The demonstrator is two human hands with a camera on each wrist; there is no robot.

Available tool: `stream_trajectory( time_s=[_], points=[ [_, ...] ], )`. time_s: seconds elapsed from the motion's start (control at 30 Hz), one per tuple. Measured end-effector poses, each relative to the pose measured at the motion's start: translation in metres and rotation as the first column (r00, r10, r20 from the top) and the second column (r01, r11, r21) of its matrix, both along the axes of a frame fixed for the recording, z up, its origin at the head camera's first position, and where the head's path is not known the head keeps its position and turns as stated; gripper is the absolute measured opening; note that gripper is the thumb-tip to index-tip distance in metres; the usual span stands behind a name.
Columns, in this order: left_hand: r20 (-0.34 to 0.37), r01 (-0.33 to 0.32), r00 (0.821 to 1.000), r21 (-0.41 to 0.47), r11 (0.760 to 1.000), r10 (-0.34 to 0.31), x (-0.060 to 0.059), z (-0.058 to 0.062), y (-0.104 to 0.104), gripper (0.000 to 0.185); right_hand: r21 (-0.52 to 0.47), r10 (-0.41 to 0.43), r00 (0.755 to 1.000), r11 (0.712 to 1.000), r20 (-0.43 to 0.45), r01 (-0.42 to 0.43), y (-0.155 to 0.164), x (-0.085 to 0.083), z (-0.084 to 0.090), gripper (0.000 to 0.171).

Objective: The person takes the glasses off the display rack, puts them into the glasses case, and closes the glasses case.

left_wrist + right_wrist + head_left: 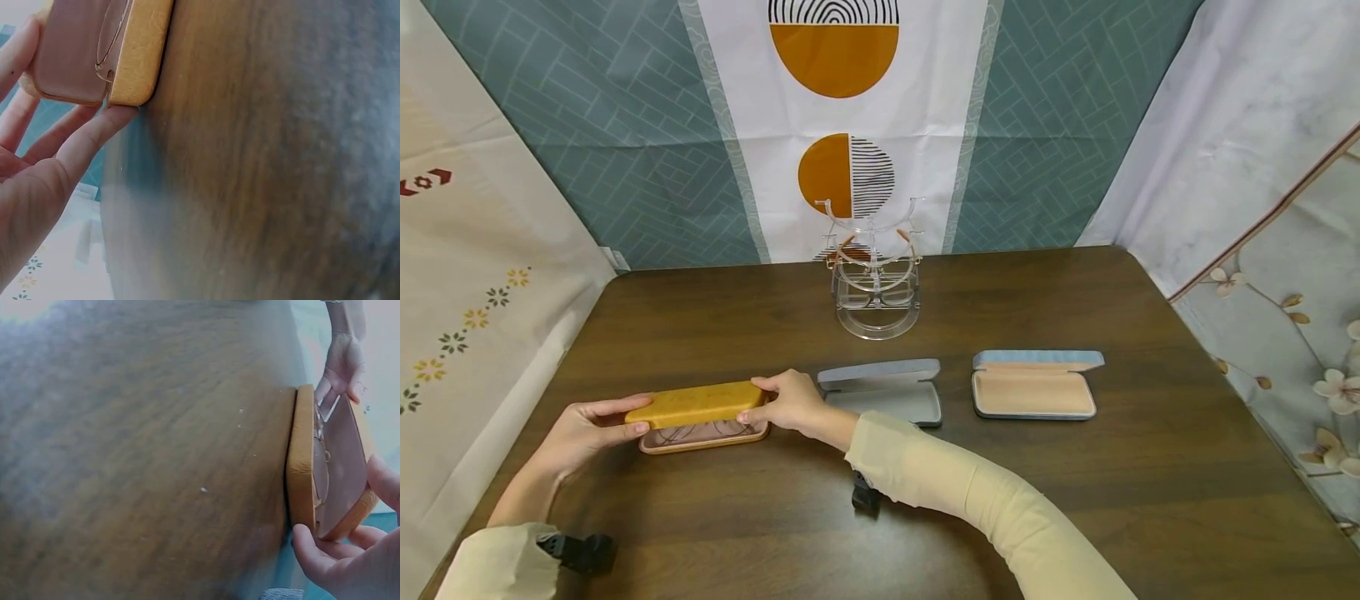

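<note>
A yellow glasses case [696, 405] lies at the left of the table, its lid partly raised over the pink-lined base. Inside rests a pair of thin wire-framed glasses [320, 462], partly hidden under the lid in the head view. My left hand [571, 437] holds the left end of the case, fingers on the lid and one fingertip at the base's corner in the left wrist view. At the opposite end my right hand [795, 404] grips the lid, with a fingertip by the base's edge in the right wrist view.
A grey glasses case [887, 403] stands open just beyond my right wrist. Farther right is a blue case [1036, 393], also open, with a beige lining. Behind them rises a clear display stand [878, 330] carrying glasses, near the patterned cloth backdrop [1030, 142].
</note>
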State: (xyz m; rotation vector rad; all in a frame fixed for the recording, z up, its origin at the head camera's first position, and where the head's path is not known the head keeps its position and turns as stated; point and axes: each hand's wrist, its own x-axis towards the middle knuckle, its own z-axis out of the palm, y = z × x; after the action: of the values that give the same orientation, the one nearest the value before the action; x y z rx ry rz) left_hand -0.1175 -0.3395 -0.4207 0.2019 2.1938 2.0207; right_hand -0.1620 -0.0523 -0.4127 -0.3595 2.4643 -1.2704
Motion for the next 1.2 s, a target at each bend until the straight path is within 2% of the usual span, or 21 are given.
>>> stream_trajectory(
  time_s=[0.1,0.23,0.33,0.4,0.5,0.6,0.7,0.83,1.2],
  points=[
    [-0.025,-0.030,0.999,-0.154,0.988,0.026,0.001,0.001,0.000,0.032,0.039,0.005,0.999,0.999,-0.036,-0.004,0.000,0.002,-0.002,0.063],
    [-0.076,-0.074,0.996,-0.384,0.920,0.048,0.001,0.004,-0.001,0.031,0.064,0.024,0.996,0.998,-0.090,-0.019,0.000,0.003,-0.004,0.065],
    [-0.087,-0.086,0.995,-0.439,0.894,0.053,0.001,0.004,0.000,0.034,0.053,0.029,0.994,0.998,-0.110,-0.023,0.000,0.002,-0.005,0.065],
    [-0.085,-0.094,0.995,-0.461,0.882,0.062,0.001,0.005,0.000,0.036,0.046,0.026,0.993,0.999,-0.114,-0.020,0.000,0.002,-0.005,0.066],
    [-0.073,-0.098,0.995,-0.465,0.880,0.072,0.002,0.004,-0.001,0.037,0.033,0.013,0.994,0.999,-0.109,-0.010,-0.001,0.002,-0.005,0.066],
    [-0.077,-0.096,0.995,-0.437,0.894,0.069,0.004,0.003,-0.001,0.036,0.023,0.009,0.994,1.000,-0.109,-0.007,-0.002,0.002,-0.007,0.066],
    [-0.093,-0.071,0.995,-0.406,0.911,0.036,0.007,0.001,-0.001,0.035,0.035,0.027,0.992,0.999,-0.126,-0.023,-0.004,0.004,-0.009,0.067],
    [-0.121,-0.044,0.993,-0.414,0.909,-0.007,0.010,-0.001,0.001,0.038,0.052,0.062,0.986,0.997,-0.158,-0.054,-0.003,0.005,-0.011,0.067],
    [-0.160,-0.050,0.987,-0.430,0.901,-0.022,0.013,-0.006,0.006,0.038,-0.061,-0.014,0.999,0.998,-0.043,0.012,-0.002,0.007,-0.014,0.065]
  ],
)
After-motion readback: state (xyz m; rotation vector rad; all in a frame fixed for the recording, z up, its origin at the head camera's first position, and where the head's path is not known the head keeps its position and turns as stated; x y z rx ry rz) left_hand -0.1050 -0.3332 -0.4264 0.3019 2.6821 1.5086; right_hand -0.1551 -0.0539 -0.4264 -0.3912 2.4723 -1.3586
